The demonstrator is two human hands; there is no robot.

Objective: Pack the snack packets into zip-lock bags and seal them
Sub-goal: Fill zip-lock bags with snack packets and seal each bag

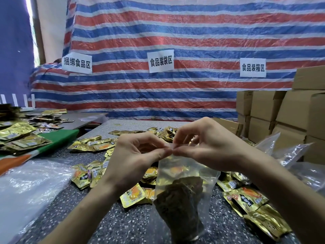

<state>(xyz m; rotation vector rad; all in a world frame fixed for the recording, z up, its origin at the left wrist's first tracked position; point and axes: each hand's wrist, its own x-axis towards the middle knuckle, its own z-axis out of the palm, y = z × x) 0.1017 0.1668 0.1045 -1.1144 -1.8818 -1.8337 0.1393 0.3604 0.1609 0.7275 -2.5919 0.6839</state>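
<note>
Both hands are on the bag mouth. Left hand (139, 155) and right hand (209, 147) each pinch the zip strip between thumb and forefinger, tips nearly touching at mid-strip. The other fingers are loosely curled, clear of it.

Bag (184, 173) hangs upright over the table (88, 217), loaded with packets. Can't tell whether the bottom is touching.

Looks like the sealing step. Suggest:
- press air out
- keep both tracks aligned
- run each pinch outward from centre to its corner

Risk: a packet corner caught in the zip leaves a gap. Loose packets (133, 194) lie all round, unpacked.
</note>
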